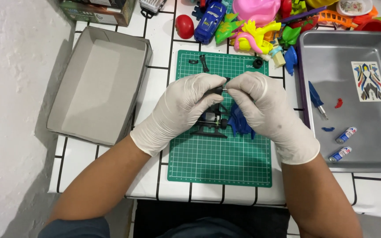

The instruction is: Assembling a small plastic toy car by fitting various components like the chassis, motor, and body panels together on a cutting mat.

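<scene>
Both gloved hands meet over the green cutting mat (219, 163) on the bench. The left hand (186, 105) pinches a small black toy wheel (217, 90); the right hand (261, 101) pinches its thin axle. Below them lie the black toy chassis (211, 121) and a blue shell piece (239, 123).

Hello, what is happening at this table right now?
A person in white gloves works over a green cutting mat. The left hand and the right hand meet above a small black toy frame, pinching a small dark part between the fingertips. A blue shell piece lies beside the frame. To the right, a metal tray holds a screwdriver, two small batteries and a sticker sheet. An empty cardboard box sits on the left, and colourful toys lie behind the mat.
</scene>
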